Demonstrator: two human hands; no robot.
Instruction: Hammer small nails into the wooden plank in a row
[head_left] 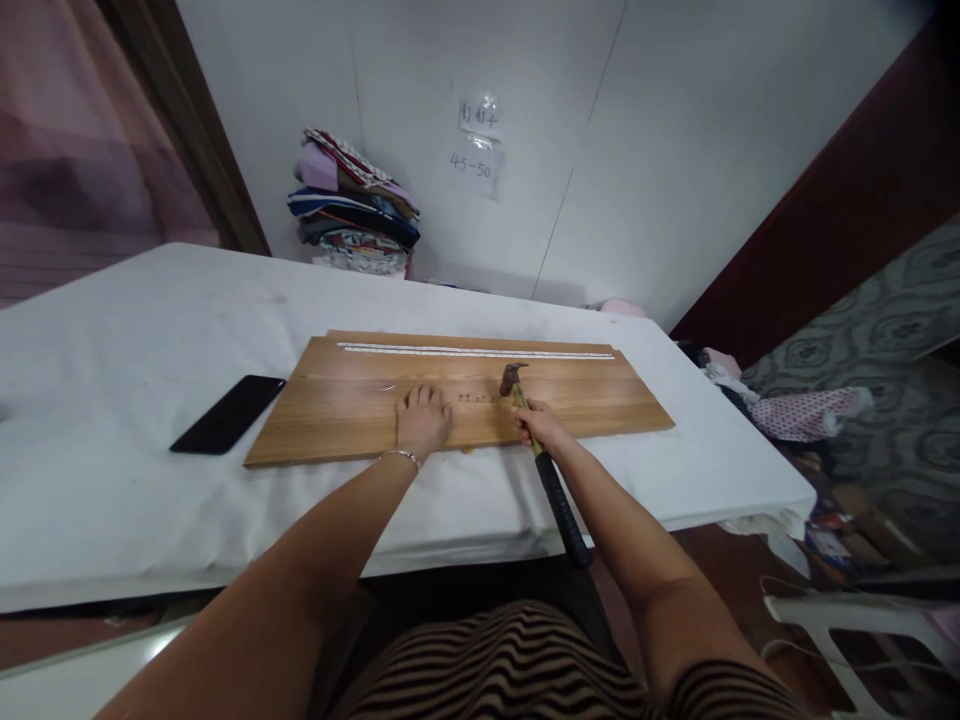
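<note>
A hammer with a black-gripped handle is in my right hand, its fingers wrapped round the yellowish shaft close below the head. The hammer's head is just above or against the wooden board; I cannot tell which. My left hand lies on the board near its front edge, fingers stretched out. Between the two hands runs a short row of several small nails in the board. One thin nail-like piece is left of my left hand. Two thin white strips stretch along the board's far side.
A black phone lies on the white-covered table, left of the board. Folded clothes are stacked at the back against the wall. A white plastic chair is at the lower right, below a cluttered area with a dotted cloth.
</note>
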